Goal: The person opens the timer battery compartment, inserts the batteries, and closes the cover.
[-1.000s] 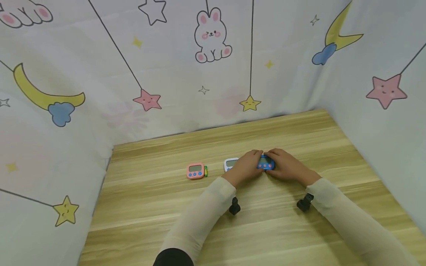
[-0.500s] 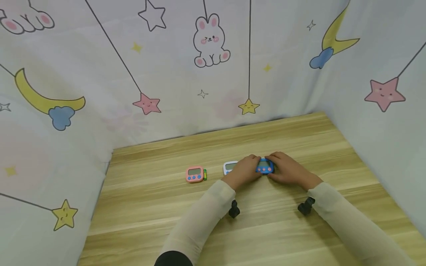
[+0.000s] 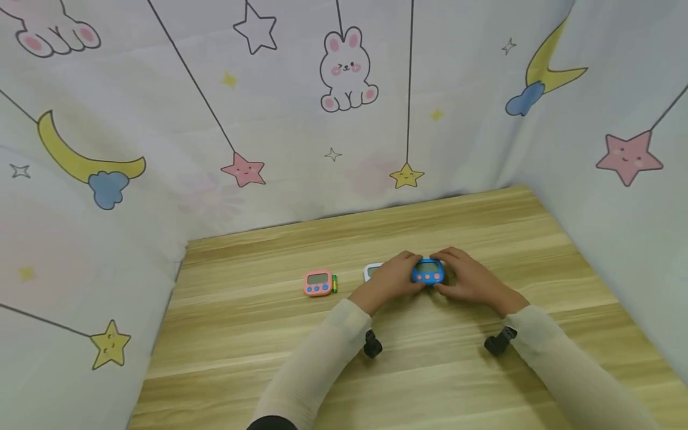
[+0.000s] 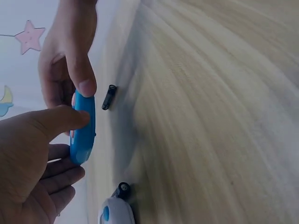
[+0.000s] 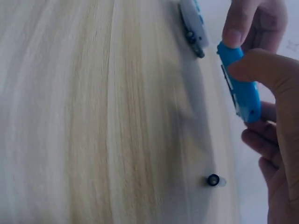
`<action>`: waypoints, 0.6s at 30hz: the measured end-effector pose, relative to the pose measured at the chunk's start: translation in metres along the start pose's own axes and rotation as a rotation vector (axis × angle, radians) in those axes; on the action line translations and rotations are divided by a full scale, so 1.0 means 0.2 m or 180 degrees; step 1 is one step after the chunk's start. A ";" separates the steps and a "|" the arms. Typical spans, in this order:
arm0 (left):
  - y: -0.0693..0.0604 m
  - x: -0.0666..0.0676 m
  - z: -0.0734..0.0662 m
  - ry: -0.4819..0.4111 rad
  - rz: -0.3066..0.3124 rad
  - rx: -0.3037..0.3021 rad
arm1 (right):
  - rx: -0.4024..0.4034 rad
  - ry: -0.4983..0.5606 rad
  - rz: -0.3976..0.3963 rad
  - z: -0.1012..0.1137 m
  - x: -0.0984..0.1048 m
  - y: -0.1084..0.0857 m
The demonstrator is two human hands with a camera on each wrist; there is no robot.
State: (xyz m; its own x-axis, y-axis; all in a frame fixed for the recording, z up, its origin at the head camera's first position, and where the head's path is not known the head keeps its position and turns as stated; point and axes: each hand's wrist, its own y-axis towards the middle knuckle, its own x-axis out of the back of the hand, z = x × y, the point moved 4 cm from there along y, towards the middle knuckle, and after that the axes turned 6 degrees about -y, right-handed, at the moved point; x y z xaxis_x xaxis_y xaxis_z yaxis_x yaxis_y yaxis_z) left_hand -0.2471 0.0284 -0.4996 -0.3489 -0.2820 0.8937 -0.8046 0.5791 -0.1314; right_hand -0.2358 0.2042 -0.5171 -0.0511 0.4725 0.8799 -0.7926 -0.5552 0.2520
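Note:
A blue digital timer (image 3: 428,272) with pink buttons is held between both hands. My left hand (image 3: 395,276) pinches its left end, thumb on the near edge and fingers at the far edge. At the opposite end my right hand (image 3: 469,279) grips it in the same way. In the left wrist view the blue timer (image 4: 84,128) is raised off the table, its side edge toward the camera. The right wrist view shows the back of the blue timer (image 5: 240,84) only at a steep angle. Behind my left hand a white timer (image 3: 371,270) is partly hidden.
To the left lies a pink timer (image 3: 318,282) with a green battery (image 3: 335,283) beside it. One battery (image 4: 124,189) lies by the white timer, and another battery (image 4: 109,97) lies near the blue one. A printed curtain (image 3: 301,131) borders the wooden table (image 3: 242,334).
The blue timer has come up slightly and its face shows more fully between the hands. Both hands still hold it; the head view has shifted a little.

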 end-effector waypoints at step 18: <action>-0.28 -0.03 0.19 -0.1315 -0.1295 -0.0480 | -0.0002 0.0864 -0.0795 0.14 -0.09 0.01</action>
State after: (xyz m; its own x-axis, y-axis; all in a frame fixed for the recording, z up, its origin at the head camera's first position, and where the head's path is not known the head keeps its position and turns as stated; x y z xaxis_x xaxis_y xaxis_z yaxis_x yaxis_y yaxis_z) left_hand -0.2173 -0.0312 -0.5144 -0.2094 -0.7605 0.6146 -0.8463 0.4558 0.2757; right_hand -0.2187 0.1757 -0.5215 -0.0152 0.7578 0.6523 -0.8014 -0.3993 0.4453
